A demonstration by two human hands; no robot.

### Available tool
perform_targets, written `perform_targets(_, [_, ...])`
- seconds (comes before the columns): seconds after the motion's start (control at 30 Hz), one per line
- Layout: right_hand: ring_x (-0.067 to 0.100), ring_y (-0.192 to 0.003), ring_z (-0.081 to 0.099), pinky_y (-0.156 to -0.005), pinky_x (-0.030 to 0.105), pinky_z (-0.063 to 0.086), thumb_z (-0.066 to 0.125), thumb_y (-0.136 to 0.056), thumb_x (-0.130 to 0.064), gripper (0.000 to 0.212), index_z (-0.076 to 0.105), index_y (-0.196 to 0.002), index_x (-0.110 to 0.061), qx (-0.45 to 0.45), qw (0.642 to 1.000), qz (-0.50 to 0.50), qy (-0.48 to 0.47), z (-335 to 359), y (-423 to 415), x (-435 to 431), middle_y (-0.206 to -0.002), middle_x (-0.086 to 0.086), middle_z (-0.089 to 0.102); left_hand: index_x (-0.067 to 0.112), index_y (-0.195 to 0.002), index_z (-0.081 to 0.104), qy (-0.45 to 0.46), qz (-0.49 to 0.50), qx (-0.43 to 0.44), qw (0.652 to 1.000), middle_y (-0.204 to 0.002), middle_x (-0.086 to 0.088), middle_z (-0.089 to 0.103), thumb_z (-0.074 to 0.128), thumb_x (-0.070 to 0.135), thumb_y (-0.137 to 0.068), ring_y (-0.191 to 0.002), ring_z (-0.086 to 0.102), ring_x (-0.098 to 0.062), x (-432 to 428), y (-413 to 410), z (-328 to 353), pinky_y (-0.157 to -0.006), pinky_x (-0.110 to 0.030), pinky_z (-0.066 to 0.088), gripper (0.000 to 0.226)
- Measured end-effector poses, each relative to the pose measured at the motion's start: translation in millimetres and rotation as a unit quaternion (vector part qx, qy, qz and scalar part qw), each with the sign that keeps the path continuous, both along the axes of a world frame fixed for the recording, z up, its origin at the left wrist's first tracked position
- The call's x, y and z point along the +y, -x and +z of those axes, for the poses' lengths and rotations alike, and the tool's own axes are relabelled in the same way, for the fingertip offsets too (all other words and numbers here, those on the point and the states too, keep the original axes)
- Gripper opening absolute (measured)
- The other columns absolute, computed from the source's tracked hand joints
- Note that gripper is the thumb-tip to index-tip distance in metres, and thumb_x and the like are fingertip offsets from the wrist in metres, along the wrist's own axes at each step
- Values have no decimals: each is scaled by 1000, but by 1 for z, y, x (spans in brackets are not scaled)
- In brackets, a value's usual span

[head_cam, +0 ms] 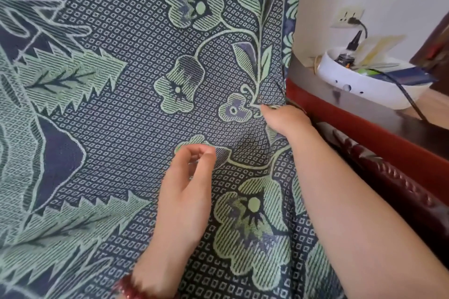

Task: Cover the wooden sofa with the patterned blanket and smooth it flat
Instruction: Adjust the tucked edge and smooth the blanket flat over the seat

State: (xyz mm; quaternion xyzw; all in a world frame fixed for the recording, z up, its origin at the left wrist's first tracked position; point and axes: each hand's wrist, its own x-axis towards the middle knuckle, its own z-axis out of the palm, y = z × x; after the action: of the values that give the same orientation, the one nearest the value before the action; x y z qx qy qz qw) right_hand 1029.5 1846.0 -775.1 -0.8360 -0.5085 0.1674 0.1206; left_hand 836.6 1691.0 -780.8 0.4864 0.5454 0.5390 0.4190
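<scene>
While my right hand point(285, 120) reaches forward along a straight bare forearm, its fingers are curled down onto the patterned blanket point(126, 109) at the cloth's right edge, closed on a fold of it just beside the wooden sofa point(379, 167). My left hand point(188, 192) hangs over the middle of the cloth with the wrist bent, thumb and fingertips drawn loosely together; I cannot tell whether they pinch any fabric. A red beaded bracelet point(128, 289) circles that wrist.

I see the blanket as a thick woven textile, dark navy ground filled with small pale diamonds, overlaid with large pale green flowers, curling stems and saw-toothed leaves. It fills nearly the whole view, draped over the sofa's seat and up its back, with soft ripples near my right hand and slack folds at lower left.

At the right, the sofa's dark reddish arm shows, glossy and carved with rope-like ridges. Beyond it a white bowl point(359, 82) of odds and ends sits below a wall socket point(349, 18).
</scene>
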Motion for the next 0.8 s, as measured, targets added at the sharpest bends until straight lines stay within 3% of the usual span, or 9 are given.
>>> perform_targets(0.13, [37, -121, 51, -94, 40, 44, 40, -90, -62, 73, 48, -132, -4, -25, 998, -20, -52, 8, 9, -10, -136, 17, 51, 22, -89, 63, -5, 2, -3, 1000, -90, 0, 65, 51, 34, -91, -73, 57, -4, -3, 2, 2, -56, 2, 34, 17])
perform_targets(0.2, [37, -123, 48, -94, 44, 43, 51, -88, -56, 72, 41, -136, -4, -79, 995, -17, -63, 25, 22, -20, -137, 16, 47, 20, -89, 63, -9, 4, -1, 1000, -92, -5, 65, 51, 34, -90, -70, 54, -3, -4, 3, 4, -55, 1, 34, 19])
perform_targets(0.3, [34, -135, 31, -107, 55, 28, 57, -87, -43, 72, 30, -143, -7, -199, 976, 50, -77, 35, 51, -64, -147, 13, 30, 21, -90, 63, -10, -3, -3, 1000, -86, -7, 65, 51, 34, -91, -67, 52, -1, -4, 2, 4, -54, 1, 34, 18])
perform_targets(0.43, [26, -145, 15, -118, 46, 12, 40, -96, -34, 54, 32, -145, -14, -193, 949, 181, -171, -13, 67, -136, -157, 8, 21, 22, -88, 63, -17, -21, -17, 999, -81, 4, 61, 51, 31, -91, -67, 52, -4, -3, -1, 3, -57, -3, 37, 15])
perform_targets(0.57, [16, -148, -7, -115, 31, -11, 17, -101, -45, 55, 12, -153, -27, -175, 962, 173, -116, -51, 27, -145, -161, -2, -1, 18, -89, 63, -13, -24, -10, 1000, -82, 1, 60, 52, 28, -92, -72, 53, -8, -5, 0, -3, -58, -5, 37, 15])
perform_targets(0.67, [14, -147, -12, -114, 30, -13, 12, -100, -46, 56, 4, -153, -28, -185, 962, 178, -90, -57, 23, -142, -161, -5, -8, 17, -91, 62, -10, -26, -10, 1000, -85, -2, 58, 51, 27, -93, -69, 50, -7, -7, 4, -4, -56, -5, 36, 15])
perform_targets(0.8, [19, -148, -3, -119, 39, -5, 20, -100, -41, 57, 14, -152, -18, -188, 961, 166, -119, -29, 49, -143, -162, 2, 1, 19, -89, 62, -15, -17, -12, 1000, -82, 4, 59, 52, 29, -92, -67, 49, -6, -11, 8, -3, -54, -3, 36, 15])
